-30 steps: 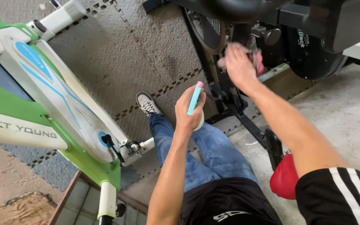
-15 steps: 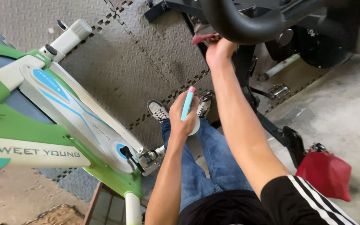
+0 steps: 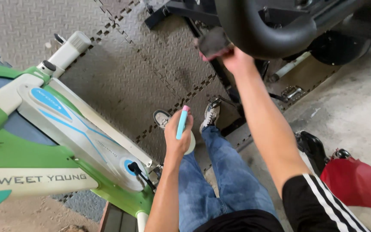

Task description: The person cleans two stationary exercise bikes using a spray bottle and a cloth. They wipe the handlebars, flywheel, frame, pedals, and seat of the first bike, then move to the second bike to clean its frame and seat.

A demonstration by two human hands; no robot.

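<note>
**Cloth to the black bike, bottle held low**

From my remote seat I look down on two bare arms over a grey checker-plate mat [image 3: 121, 64]. My right hand [image 3: 232, 58] is stretched forward and closed around a dark cloth [image 3: 212, 42], a pink edge showing beneath it; the cloth is pressed up against the underside of a black handlebar [image 3: 263, 36] on the dark exercise bike [image 3: 336, 25] at the top of the view. My left hand [image 3: 177, 139] sits lower, above the knees, its fingers wrapped tightly round a slim spray bottle [image 3: 181, 122] with a light blue body and a pink tip, held nearly upright; a white part of it shows below the palm. Under the hands are blue jeans [image 3: 224, 180] and two pale sneakers [image 3: 211, 114] planted on the mat. To the left stands a green and white exercise bike [image 3: 65, 141] with blue stripes. At lower right a red bag [image 3: 351, 180] lies on the concrete floor [image 3: 357, 107], just beside a black object I cannot make out.
</note>
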